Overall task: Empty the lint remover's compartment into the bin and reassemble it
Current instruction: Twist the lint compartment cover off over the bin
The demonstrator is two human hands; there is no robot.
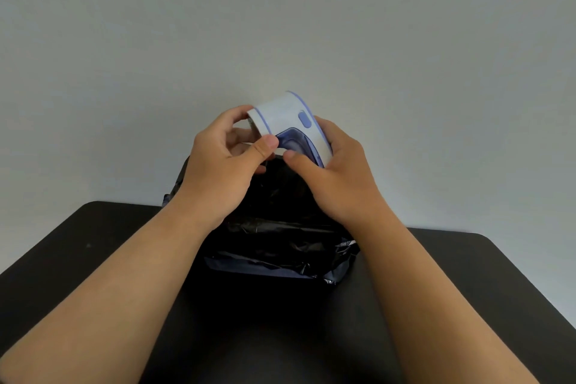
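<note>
**Lint remover held over lined bin as both hands work at its compartment**

A person holds a white and lilac lint remover (288,121) in the air above a bin (274,227) lined with a black plastic bag, which stands on a dark worktop (93,246) against a plain pale wall. The left hand (223,162) has its grip closed on the near end of the body, thumb pressed to the lower edge and fingers curled behind it. The right hand (336,174) cups the far side, its grip closed on the casing, with the thumb reaching in toward the translucent lilac compartment (296,143) on the underside. The two thumbs sit just beside each other at that compartment's rim.

Holding the device directly over the bag's open mouth appears deliberate: any fluff shaken loose should drop into the bin rather than onto the worktop. The two-handed hold suggests one hand is steadying the body while the other works the compartment. Whether the compartment is coming off or being seated again cannot be told; it looks in place, and no lint is visible.
</note>
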